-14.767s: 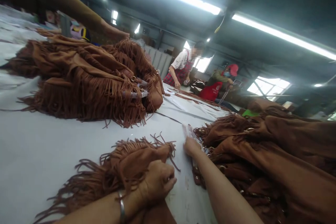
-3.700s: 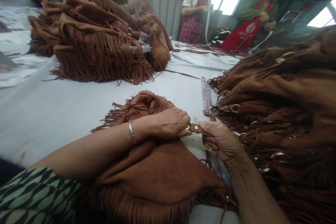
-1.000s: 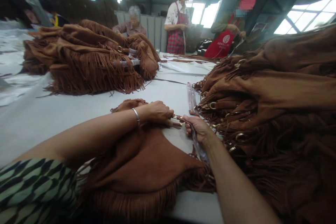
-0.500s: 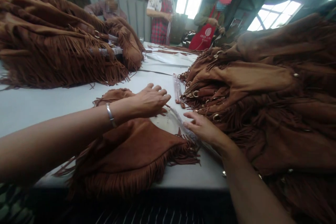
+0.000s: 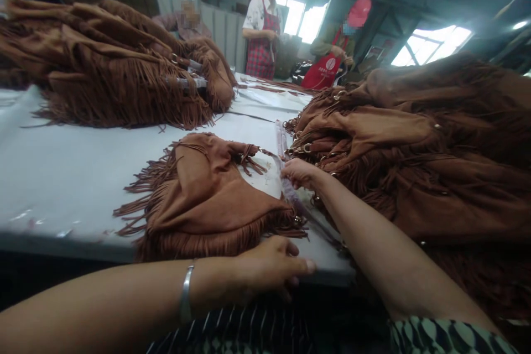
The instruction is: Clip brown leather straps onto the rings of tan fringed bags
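A brown suede bag with long fringe (image 5: 215, 199) lies flat on the white table in front of me. Its strap, wrapped in clear plastic (image 5: 293, 194), runs along the bag's right side from a metal clasp (image 5: 260, 150). My right hand (image 5: 299, 173) is closed around this strap, with the fingertips curled in. Below the bag, at the table's front edge, my left hand (image 5: 276, 265) has its fingers apart and holds nothing. A silver bracelet (image 5: 186, 290) circles the left wrist.
A large pile of fringed brown bags (image 5: 398, 133) crowds the right side, close to my right arm. Another heap (image 5: 124, 66) lies at the back left. Beyond the white table (image 5: 74, 171) are three people, two of them in red aprons (image 5: 261, 55).
My left hand has drawn back from above the bag to the table's front edge, uncovering the bag. My right hand has moved slightly up and left and closed on the strap.
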`<state>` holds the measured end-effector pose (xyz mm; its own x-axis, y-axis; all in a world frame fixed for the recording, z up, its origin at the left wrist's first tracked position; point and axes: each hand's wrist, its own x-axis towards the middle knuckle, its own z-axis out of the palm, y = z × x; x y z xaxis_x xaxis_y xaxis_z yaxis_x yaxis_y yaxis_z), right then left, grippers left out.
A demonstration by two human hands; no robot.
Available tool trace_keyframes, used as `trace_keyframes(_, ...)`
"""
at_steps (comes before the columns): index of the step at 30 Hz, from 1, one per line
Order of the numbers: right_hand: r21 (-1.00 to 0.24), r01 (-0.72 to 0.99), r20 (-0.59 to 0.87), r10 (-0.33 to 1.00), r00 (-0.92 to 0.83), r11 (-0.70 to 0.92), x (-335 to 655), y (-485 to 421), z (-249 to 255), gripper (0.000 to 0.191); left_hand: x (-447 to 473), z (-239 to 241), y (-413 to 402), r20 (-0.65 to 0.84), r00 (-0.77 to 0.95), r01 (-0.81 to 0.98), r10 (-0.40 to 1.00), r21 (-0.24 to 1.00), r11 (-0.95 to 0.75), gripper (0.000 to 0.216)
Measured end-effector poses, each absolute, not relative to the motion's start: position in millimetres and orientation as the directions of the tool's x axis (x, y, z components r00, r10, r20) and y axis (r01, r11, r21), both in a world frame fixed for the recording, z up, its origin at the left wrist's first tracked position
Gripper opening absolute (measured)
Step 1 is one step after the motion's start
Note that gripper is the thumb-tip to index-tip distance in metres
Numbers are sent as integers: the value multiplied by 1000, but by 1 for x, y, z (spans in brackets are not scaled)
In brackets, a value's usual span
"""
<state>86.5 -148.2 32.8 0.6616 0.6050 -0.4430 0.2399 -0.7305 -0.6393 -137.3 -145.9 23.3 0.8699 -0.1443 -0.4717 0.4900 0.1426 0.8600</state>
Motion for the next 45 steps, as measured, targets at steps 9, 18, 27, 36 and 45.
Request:
trace_keyframes(9,-719,152,-423,600,680,-679,72,-137,47,17,-121,17,-180,-344,936,253,-67,530,809,23)
trace_keyframes(18,-721,270,-275,620,735,-639,50,-154,54,9,-89,39,-139,-460,883,214,90,567,795,15)
trace_keyframes(27,-467,884,443,874,198,36,-4,-251,97,34,-73,36,-133,-424,904,205,61,554,807,17)
trace_keyframes(36,-245,964,531,847,42,106,-16,-271,57,31,-66,41,-141,-297,955,198,-25,569,798,27)
trace_keyframes(45,-848,530,342,761,551,-3,7,-266,51,8,-87,31,-120,-273,957,288,-94,928,237,33)
